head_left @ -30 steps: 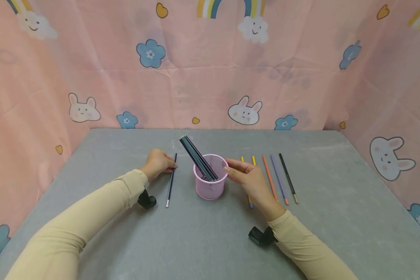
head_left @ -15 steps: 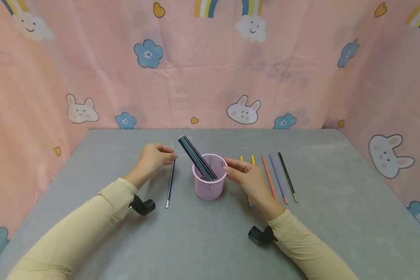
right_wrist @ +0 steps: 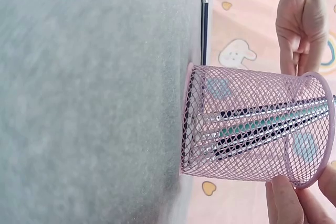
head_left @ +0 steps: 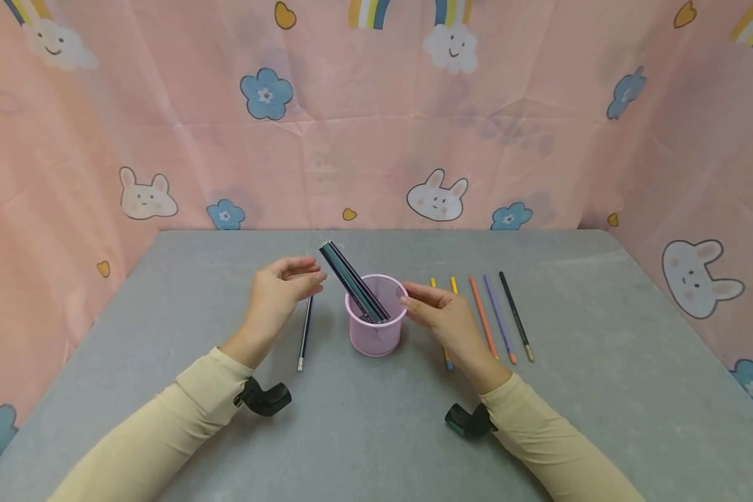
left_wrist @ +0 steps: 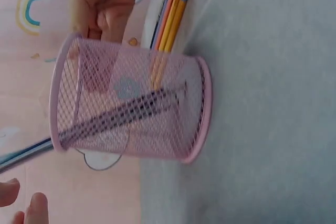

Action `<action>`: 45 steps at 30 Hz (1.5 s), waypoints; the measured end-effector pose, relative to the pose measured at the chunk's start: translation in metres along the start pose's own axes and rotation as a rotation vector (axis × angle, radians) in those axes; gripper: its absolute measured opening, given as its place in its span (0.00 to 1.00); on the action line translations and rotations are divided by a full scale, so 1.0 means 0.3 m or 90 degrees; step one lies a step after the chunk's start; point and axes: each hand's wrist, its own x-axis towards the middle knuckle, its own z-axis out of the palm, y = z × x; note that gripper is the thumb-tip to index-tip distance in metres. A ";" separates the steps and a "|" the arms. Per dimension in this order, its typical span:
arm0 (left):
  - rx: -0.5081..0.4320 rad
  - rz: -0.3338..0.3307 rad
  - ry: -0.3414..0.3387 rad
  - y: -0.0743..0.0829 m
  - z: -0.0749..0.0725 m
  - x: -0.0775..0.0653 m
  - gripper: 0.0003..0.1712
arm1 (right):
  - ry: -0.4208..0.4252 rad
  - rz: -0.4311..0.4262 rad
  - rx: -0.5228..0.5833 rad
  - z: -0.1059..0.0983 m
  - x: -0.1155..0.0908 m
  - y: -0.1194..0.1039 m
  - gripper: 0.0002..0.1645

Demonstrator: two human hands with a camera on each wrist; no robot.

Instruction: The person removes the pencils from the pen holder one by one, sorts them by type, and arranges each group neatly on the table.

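Note:
A pink mesh pencil holder stands upright on the grey table. Several dark and green pencils lean in it toward the left, their silver ends down inside, as the right wrist view shows. My right hand grips the holder's rim from the right, thumb and fingers at its edge. To the left, my left hand is raised with fingers parted and nothing between them, close to the leaning pencils' upper ends. Beneath it a dark pencil with a white eraser lies on the table, its far end hidden by the hand.
Right of the holder lies a row: two yellow pencils partly behind my right hand, an orange pencil, a purple pencil and a black pencil. A pink patterned cloth hangs behind the table.
My left hand has let go of the dark pencil on the table, risen and moved slightly right toward the pencils in the holder. The right hand and holder have stayed put.

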 end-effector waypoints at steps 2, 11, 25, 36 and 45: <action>-0.037 0.009 0.000 -0.005 0.014 -0.013 0.22 | 0.002 -0.003 -0.002 -0.001 0.000 0.000 0.24; -0.158 0.052 0.022 -0.020 0.076 -0.042 0.19 | 0.004 -0.009 -0.003 -0.002 0.000 0.004 0.24; -0.233 0.062 0.074 -0.029 0.139 -0.040 0.17 | -0.001 -0.015 -0.009 -0.001 0.000 0.006 0.24; -0.248 0.079 0.106 -0.017 0.140 -0.040 0.12 | 0.000 -0.009 -0.016 0.001 -0.001 0.001 0.24; -0.240 0.101 0.109 0.015 0.112 -0.044 0.13 | 0.005 -0.010 -0.015 0.000 -0.005 -0.001 0.24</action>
